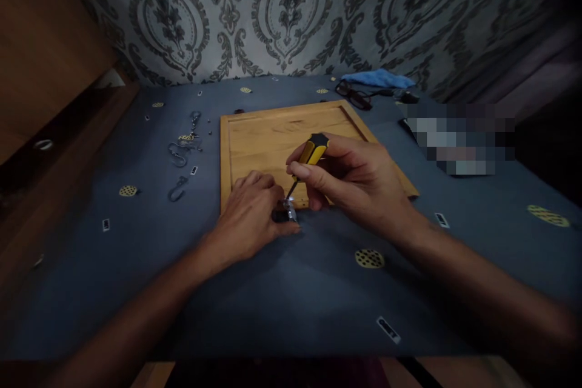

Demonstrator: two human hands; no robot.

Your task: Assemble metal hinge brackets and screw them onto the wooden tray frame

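My right hand (359, 179) grips a screwdriver (313, 150) with a yellow and black handle. Its shaft slants down to a small shiny metal piece (291, 212) at the near edge of a wooden board (259, 139). My left hand (250, 212) is closed around that metal piece, thumb below and fingers above, partly resting on the board's near left corner. The piece's exact kind is hard to make out, as fingers cover part of it. A bright glint shows where the screwdriver tip meets it.
Left of the board lie metal hooks (177, 189) and a small chain-like piece (195, 121). Glasses (353, 96) and a blue cloth (379, 78) lie at the back right, near a blurred-out item (459, 139). A patterned wall (291, 12) rises behind the dark blue covering (273, 297).
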